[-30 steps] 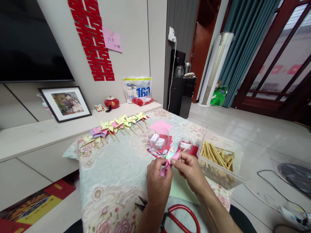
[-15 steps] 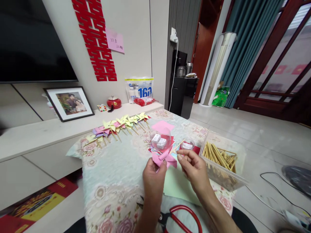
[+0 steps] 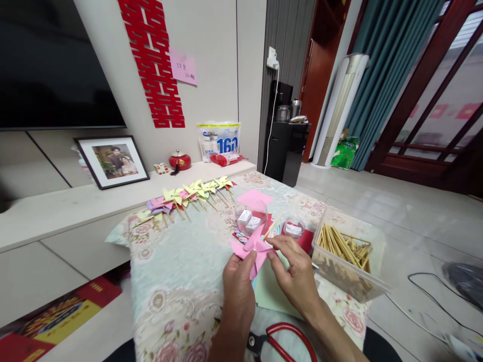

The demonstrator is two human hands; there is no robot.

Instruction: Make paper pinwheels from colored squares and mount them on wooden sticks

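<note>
A pink paper pinwheel [image 3: 252,248] on a thin wooden stick is held above the flowered tablecloth [image 3: 181,271]. My left hand [image 3: 237,286] pinches its lower left edge with thumb and fingers closed. My right hand [image 3: 296,274] is closed at the pinwheel's centre, where the stick [image 3: 272,226] pokes out up and to the right. Just beyond stand two small clear tubs [image 3: 251,217] with white boxes inside.
A row of finished pinwheels [image 3: 184,196] lies at the table's far edge. A clear box of wooden sticks [image 3: 345,251] sits at the right. Red-handled scissors [image 3: 287,342] lie near me, with green paper [image 3: 271,291] and pink paper [image 3: 253,197] on the table.
The folded pink paper has opened into a full pinwheel shape with the stick through it. My hands have shifted slightly, holding it flatter toward me.
</note>
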